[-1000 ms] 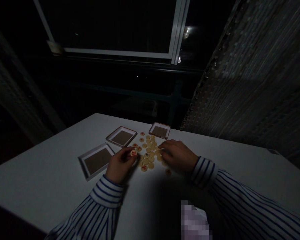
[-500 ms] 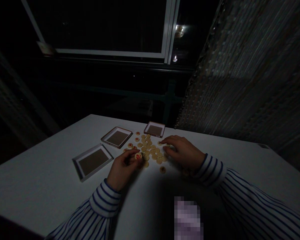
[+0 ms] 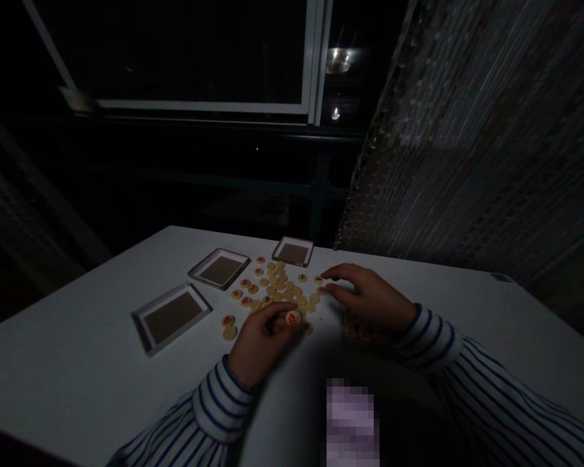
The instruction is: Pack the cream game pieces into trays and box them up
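Many round, pale pieces (image 3: 290, 285) lie scattered mid-table, some blank side up, others showing red or dark marks. My left hand (image 3: 263, 338) is closed on a red-marked piece (image 3: 292, 318), pinched between thumb and fingers. My right hand (image 3: 370, 295) hovers at the right edge of the scatter, thumb and index finger apart. Just beyond its fingertips are a dark-marked piece (image 3: 318, 280) and a red-marked piece (image 3: 322, 290). More pieces (image 3: 350, 331) lie in the shadow below my right hand. Left of my left hand sit a red-marked piece (image 3: 228, 320) and a blank one (image 3: 230, 333).
Three shallow open box parts stand beyond and left of the pieces: a grey-white one (image 3: 141, 332), a brown-rimmed one (image 3: 242, 267) and a smaller one (image 3: 309, 255). The white table (image 3: 78, 363) ends before a dark window. A bead curtain (image 3: 448, 194) hangs at the right.
My left hand has moved right and slightly nearer, still holding the red-marked piece. The right hand has drawn slightly right, off the dark-marked piece it touched. The whole view has shifted a little.
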A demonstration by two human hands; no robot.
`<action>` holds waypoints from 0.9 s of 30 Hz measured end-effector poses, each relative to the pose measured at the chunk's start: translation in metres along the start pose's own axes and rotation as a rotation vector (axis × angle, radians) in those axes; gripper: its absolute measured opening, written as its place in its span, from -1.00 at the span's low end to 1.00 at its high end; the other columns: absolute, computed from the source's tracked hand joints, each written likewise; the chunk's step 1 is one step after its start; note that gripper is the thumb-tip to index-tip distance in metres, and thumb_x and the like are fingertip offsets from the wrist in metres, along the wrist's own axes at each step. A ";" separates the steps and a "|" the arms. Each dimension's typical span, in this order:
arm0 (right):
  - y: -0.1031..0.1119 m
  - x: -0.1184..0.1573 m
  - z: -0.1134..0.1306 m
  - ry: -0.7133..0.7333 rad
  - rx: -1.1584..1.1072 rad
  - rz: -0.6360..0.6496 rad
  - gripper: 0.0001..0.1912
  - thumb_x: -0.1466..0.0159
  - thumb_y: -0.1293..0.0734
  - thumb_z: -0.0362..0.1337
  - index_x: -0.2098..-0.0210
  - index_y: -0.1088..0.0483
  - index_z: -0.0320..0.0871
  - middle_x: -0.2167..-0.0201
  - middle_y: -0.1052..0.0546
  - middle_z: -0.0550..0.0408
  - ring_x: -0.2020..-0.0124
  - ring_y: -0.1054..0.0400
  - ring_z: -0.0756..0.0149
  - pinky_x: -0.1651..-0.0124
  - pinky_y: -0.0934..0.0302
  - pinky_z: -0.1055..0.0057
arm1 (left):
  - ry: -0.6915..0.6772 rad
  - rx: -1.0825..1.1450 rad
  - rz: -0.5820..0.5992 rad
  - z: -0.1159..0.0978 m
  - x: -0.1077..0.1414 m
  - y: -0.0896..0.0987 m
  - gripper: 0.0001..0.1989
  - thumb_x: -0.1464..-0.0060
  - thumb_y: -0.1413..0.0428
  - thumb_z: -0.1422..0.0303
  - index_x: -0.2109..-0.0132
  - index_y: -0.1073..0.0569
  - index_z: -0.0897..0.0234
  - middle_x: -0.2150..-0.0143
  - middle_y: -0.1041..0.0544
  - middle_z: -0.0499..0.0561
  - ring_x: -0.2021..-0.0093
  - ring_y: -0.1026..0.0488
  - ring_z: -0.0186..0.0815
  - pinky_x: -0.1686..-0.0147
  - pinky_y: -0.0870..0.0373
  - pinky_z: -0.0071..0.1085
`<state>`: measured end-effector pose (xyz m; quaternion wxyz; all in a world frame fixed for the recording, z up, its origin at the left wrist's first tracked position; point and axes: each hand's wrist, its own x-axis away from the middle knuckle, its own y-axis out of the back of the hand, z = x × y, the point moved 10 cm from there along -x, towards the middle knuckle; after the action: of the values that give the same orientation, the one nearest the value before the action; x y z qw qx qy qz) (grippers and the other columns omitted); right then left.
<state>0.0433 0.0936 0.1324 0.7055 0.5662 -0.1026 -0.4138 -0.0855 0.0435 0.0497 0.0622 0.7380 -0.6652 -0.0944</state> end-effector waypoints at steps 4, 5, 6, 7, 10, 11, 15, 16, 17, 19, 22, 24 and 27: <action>0.003 0.006 -0.003 -0.007 -0.016 -0.004 -0.71 -0.17 -0.15 -0.24 0.15 -0.34 -0.15 0.16 -0.43 0.05 0.11 -0.25 0.26 0.02 -0.09 0.27 | -0.007 0.029 0.060 -0.001 -0.001 -0.017 -0.68 0.16 -0.10 0.31 0.20 -0.39 0.37 0.45 -0.47 0.00 0.44 -0.39 -0.38 0.45 -0.32 -0.48; 0.004 0.007 -0.004 -0.013 -0.020 -0.008 -0.71 -0.17 -0.15 -0.24 0.15 -0.34 -0.15 0.16 -0.43 0.05 0.12 -0.26 0.26 0.02 -0.09 0.27 | -0.018 0.025 0.071 -0.001 -0.001 -0.021 -0.68 0.14 -0.09 0.30 0.20 -0.39 0.36 0.43 -0.48 0.01 0.42 -0.39 -0.37 0.44 -0.31 -0.48; 0.006 0.008 -0.005 -0.019 -0.024 -0.015 -0.71 -0.17 -0.15 -0.24 0.15 -0.34 -0.15 0.17 -0.43 0.05 0.12 -0.26 0.26 0.02 -0.10 0.27 | -0.032 0.018 0.079 -0.002 -0.002 -0.024 -0.68 0.12 -0.07 0.28 0.19 -0.39 0.36 0.42 -0.48 0.02 0.41 -0.40 -0.36 0.44 -0.31 -0.48; 0.008 0.009 -0.006 -0.023 -0.029 -0.023 -0.71 -0.16 -0.16 -0.24 0.15 -0.34 -0.15 0.17 -0.43 0.05 0.12 -0.26 0.26 0.02 -0.10 0.27 | -0.045 0.010 0.087 -0.003 -0.002 -0.027 -0.68 0.11 -0.06 0.27 0.18 -0.39 0.35 0.42 -0.48 0.02 0.41 -0.40 -0.36 0.44 -0.31 -0.47; 0.014 0.013 -0.010 -0.029 -0.048 -0.047 -0.72 -0.16 -0.17 -0.25 0.16 -0.34 -0.13 0.17 -0.43 0.07 0.12 -0.26 0.28 0.02 -0.10 0.29 | -0.064 -0.007 0.105 -0.003 -0.004 -0.035 -0.68 0.08 -0.05 0.25 0.18 -0.39 0.35 0.44 -0.47 0.01 0.45 -0.38 -0.38 0.46 -0.29 -0.48; 0.016 0.014 -0.012 -0.034 -0.054 -0.053 -0.72 -0.16 -0.17 -0.25 0.15 -0.34 -0.13 0.17 -0.43 0.07 0.12 -0.26 0.29 0.01 -0.10 0.30 | -0.068 -0.012 0.108 -0.004 -0.004 -0.037 -0.68 0.08 -0.04 0.25 0.18 -0.39 0.34 0.45 -0.47 0.00 0.47 -0.37 -0.39 0.48 -0.28 -0.49; 0.020 0.019 -0.022 -0.069 -0.070 -0.073 -0.72 -0.16 -0.17 -0.24 0.15 -0.34 -0.12 0.17 -0.42 0.07 0.12 -0.26 0.29 0.01 -0.10 0.31 | -0.081 -0.011 0.112 -0.004 -0.008 -0.044 -0.69 0.09 -0.05 0.27 0.17 -0.39 0.32 0.49 -0.45 -0.03 0.50 -0.35 -0.41 0.51 -0.26 -0.52; 0.020 0.020 -0.024 -0.076 -0.075 -0.075 -0.72 -0.16 -0.16 -0.24 0.15 -0.33 -0.12 0.16 -0.42 0.07 0.11 -0.26 0.29 0.01 -0.10 0.31 | -0.081 -0.003 0.113 -0.004 -0.009 -0.046 -0.69 0.09 -0.05 0.27 0.17 -0.39 0.32 0.49 -0.45 -0.03 0.49 -0.35 -0.41 0.50 -0.26 -0.52; 0.020 0.021 -0.026 -0.081 -0.080 -0.076 -0.72 -0.16 -0.16 -0.24 0.15 -0.33 -0.12 0.16 -0.42 0.07 0.11 -0.26 0.29 0.02 -0.11 0.31 | -0.078 0.005 0.115 -0.004 -0.010 -0.048 -0.70 0.09 -0.05 0.27 0.17 -0.39 0.31 0.48 -0.45 -0.03 0.48 -0.36 -0.41 0.49 -0.26 -0.52; 0.019 0.023 -0.031 -0.086 -0.093 -0.079 -0.72 -0.16 -0.17 -0.24 0.15 -0.34 -0.12 0.17 -0.42 0.07 0.12 -0.26 0.29 0.03 -0.12 0.31 | -0.071 0.014 0.122 -0.003 -0.012 -0.052 -0.70 0.09 -0.06 0.28 0.17 -0.39 0.31 0.46 -0.46 -0.02 0.46 -0.37 -0.40 0.48 -0.27 -0.52; 0.019 0.025 -0.037 -0.091 -0.115 -0.095 -0.72 -0.16 -0.17 -0.24 0.16 -0.34 -0.12 0.18 -0.43 0.07 0.14 -0.28 0.29 0.05 -0.14 0.32 | -0.065 0.014 0.133 -0.004 -0.014 -0.058 -0.71 0.07 -0.04 0.27 0.17 -0.38 0.30 0.45 -0.45 -0.01 0.47 -0.36 -0.40 0.48 -0.27 -0.51; 0.020 0.027 -0.043 -0.109 -0.126 -0.106 -0.72 -0.16 -0.17 -0.23 0.16 -0.35 -0.12 0.18 -0.43 0.07 0.14 -0.28 0.29 0.05 -0.15 0.33 | -0.078 0.002 0.133 -0.006 -0.015 -0.061 -0.71 0.07 -0.04 0.26 0.18 -0.39 0.30 0.47 -0.44 -0.02 0.48 -0.35 -0.41 0.48 -0.26 -0.51; 0.021 0.029 -0.053 -0.140 -0.141 -0.121 -0.72 -0.16 -0.17 -0.22 0.16 -0.35 -0.13 0.18 -0.44 0.07 0.15 -0.29 0.30 0.06 -0.16 0.33 | -0.102 -0.015 0.127 -0.008 -0.018 -0.065 -0.72 0.07 -0.05 0.27 0.19 -0.39 0.30 0.48 -0.42 -0.04 0.48 -0.33 -0.42 0.49 -0.24 -0.52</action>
<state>0.1046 0.1114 0.1240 0.7085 0.4900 -0.0876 -0.5003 -0.0222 0.0681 0.0442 0.0398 0.6880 -0.7124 -0.1326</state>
